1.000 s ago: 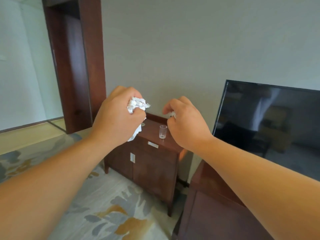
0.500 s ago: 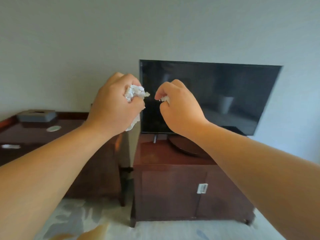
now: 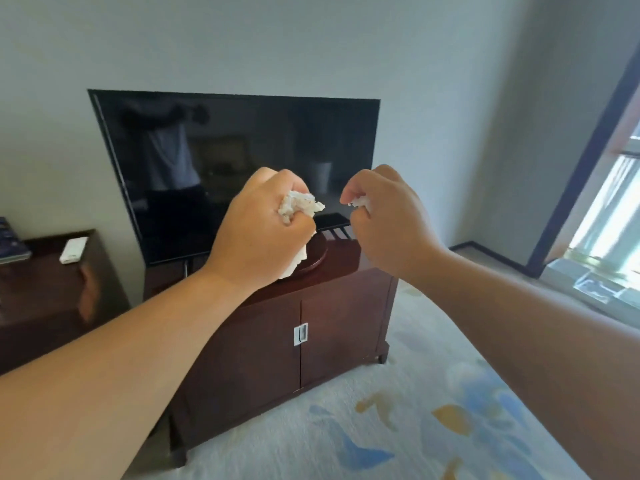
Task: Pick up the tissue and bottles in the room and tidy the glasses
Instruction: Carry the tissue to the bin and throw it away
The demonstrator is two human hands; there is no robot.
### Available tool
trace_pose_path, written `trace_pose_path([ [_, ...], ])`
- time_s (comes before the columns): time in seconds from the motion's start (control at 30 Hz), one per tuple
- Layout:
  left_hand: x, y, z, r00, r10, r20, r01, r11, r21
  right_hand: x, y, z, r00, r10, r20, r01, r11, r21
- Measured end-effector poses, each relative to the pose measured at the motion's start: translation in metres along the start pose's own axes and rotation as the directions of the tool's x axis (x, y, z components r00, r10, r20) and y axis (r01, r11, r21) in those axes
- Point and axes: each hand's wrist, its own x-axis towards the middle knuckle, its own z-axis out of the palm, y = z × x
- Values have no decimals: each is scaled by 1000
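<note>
My left hand (image 3: pixel 258 233) is raised at chest height and grips a crumpled white tissue (image 3: pixel 298 206); a tail of it hangs below the fist. My right hand (image 3: pixel 388 216) is held up beside it, a short gap apart, with its fingers curled round a smaller white tissue scrap (image 3: pixel 360 202). Both hands hover in front of the television, above the cabinet. No bottles or glasses show in this view.
A dark television (image 3: pixel 235 161) stands on a dark wood cabinet (image 3: pixel 311 317) with two doors. A lower wooden table (image 3: pixel 41 292) at the left carries a white remote (image 3: pixel 73 249) and a book. Patterned carpet (image 3: pixel 398 427) covers the floor; a window (image 3: pixel 609 216) is at the right.
The view has swung right: the small cabinet with the glass left the frame, and the television cabinet and window came in. Both hands keep their tissues and stay raised together.
</note>
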Motion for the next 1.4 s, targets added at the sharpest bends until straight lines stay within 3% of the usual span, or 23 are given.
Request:
trace_pose_path([
  [0.3, 26, 77, 129, 998, 36, 54, -34, 999, -37, -20, 138, -75, 999, 54, 1, -54, 999, -5],
  [0.73, 71, 166, 308, 946, 239, 218, -224, 971, -87, -33, 315, -151, 971, 228, -67, -233, 968, -93],
  [1.03, 129, 133, 417, 926, 263, 273, -244, 964, -100, 12, 414, -131, 960, 273, -60, -280, 940, -195],
  [1.4, 286, 37, 537, 945, 221, 243, -170, 963, -211, 167, 529, -66, 972, 233, 10, -221, 934, -279],
])
